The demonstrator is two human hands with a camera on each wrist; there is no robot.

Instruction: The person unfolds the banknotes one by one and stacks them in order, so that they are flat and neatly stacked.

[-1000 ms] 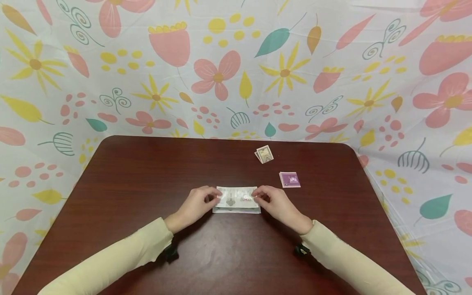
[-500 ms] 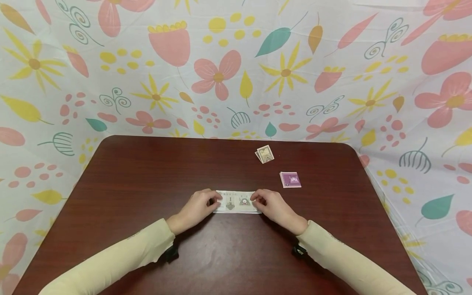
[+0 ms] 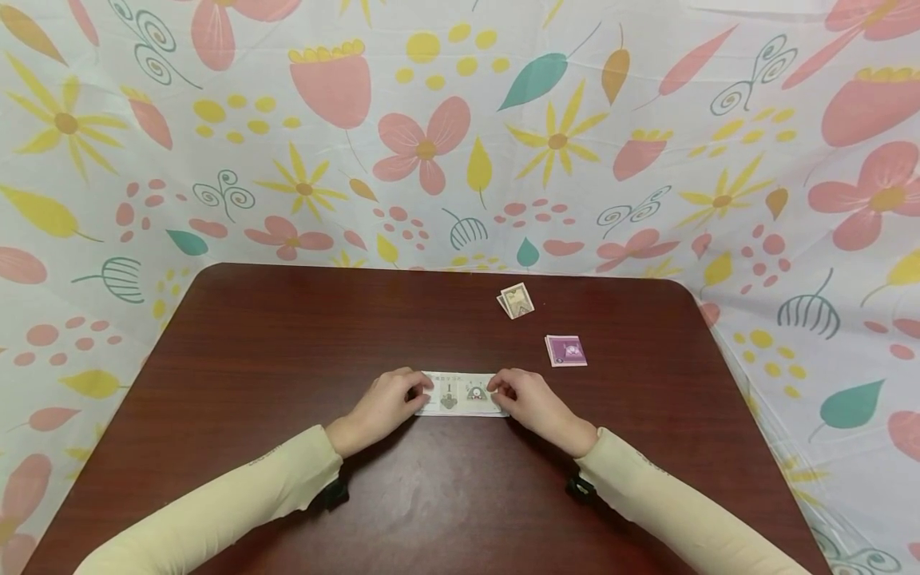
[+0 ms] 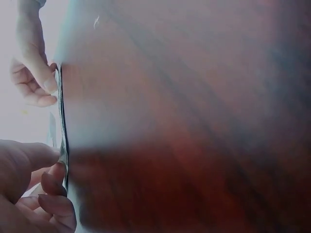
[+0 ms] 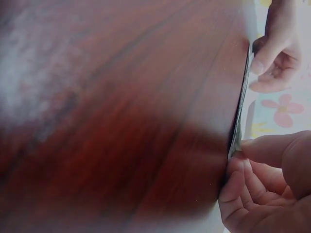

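Observation:
A pale play banknote (image 3: 460,395), printed with a grey figure and a round cartoon face, lies lengthwise over a small stack of similar notes near the table's middle. My left hand (image 3: 381,409) pinches its left end between thumb and fingers. At the opposite end my right hand (image 3: 542,410) pinches it the same way. From the left wrist view, the stack's edge (image 4: 62,116) appears as a thin line beside the tabletop, with thumb and fingers at its near end. The right wrist view shows the same edge (image 5: 238,114) held between my thumb and curled fingers.
Folded or short purple notes (image 3: 567,350) lie to the right, beyond my right hand. Farther back are small beige notes (image 3: 517,300). The dark wooden table (image 3: 287,335) meets a floral curtain (image 3: 424,152) at its back edge.
The top note has come down over the pale stack and now lines up with it, hiding the notes beneath. Both hands lowered with it, then have stayed almost still for the last half second.

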